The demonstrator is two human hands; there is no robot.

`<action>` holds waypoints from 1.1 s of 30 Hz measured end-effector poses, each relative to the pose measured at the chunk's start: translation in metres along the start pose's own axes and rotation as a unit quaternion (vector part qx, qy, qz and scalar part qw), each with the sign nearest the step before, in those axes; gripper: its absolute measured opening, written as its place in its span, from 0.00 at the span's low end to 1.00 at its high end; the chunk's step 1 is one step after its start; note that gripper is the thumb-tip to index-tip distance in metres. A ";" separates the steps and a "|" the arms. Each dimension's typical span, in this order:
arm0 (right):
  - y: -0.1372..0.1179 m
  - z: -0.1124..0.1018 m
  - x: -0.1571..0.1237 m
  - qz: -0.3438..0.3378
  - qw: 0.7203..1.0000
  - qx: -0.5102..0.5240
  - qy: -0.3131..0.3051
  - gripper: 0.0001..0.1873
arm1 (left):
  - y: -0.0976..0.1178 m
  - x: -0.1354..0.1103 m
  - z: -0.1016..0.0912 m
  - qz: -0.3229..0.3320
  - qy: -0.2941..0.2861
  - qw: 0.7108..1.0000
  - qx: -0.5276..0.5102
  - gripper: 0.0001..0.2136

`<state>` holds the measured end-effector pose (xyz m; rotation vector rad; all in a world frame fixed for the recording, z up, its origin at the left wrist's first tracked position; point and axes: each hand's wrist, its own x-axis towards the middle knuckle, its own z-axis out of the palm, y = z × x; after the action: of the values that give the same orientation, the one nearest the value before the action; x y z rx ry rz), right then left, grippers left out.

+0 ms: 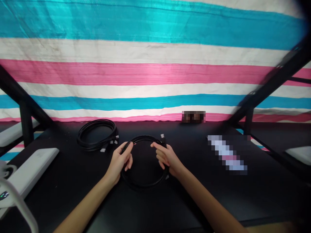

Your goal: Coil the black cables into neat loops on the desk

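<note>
"What sort of place is this?"
"A makeshift work booth, it seems; the wider surroundings I can't tell."
"What shows it?"
"Striped sheeting [145,74] hangs like a wall behind the black table [145,210], slanted black struts [269,84] flank it on both sides, and a cable coil [89,146] and a white slab-like device [36,168] lie on its left part."

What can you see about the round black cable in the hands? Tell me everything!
The smooth, plastic-looking black cable coil is wound into a ring of several strands. A pale, metallic-looking plug tip pokes up at its upper right; a duller, plug-like end shows at the lower right. The bare left hand grips its left side and the bare right hand its right side. It is over the flat black tabletop; I can't tell whether it touches.
</note>
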<state>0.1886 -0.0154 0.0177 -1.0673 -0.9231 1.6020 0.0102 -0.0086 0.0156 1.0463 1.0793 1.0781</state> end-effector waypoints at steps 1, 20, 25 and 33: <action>-0.001 0.000 -0.001 -0.009 1.000 0.019 0.004 0.16 | 0.001 0.000 0.001 0.007 0.002 1.000 -0.020 0.16; -0.008 0.001 0.001 -0.089 0.976 0.199 0.006 0.14 | -0.012 -0.019 0.020 -0.062 -0.285 0.956 0.025 0.23; -0.007 0.002 -0.002 -0.090 0.977 0.193 -0.025 0.15 | -0.006 -0.024 0.018 -0.096 -0.316 0.944 0.029 0.24; 0.000 0.003 -0.002 -0.131 0.987 0.085 -0.046 0.16 | -0.014 -0.019 0.016 -0.062 -0.228 0.964 0.121 0.20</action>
<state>0.1859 -0.0175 0.0192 -0.7272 -0.9274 1.4892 0.0251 -0.0309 0.0072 1.3237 0.8976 0.5701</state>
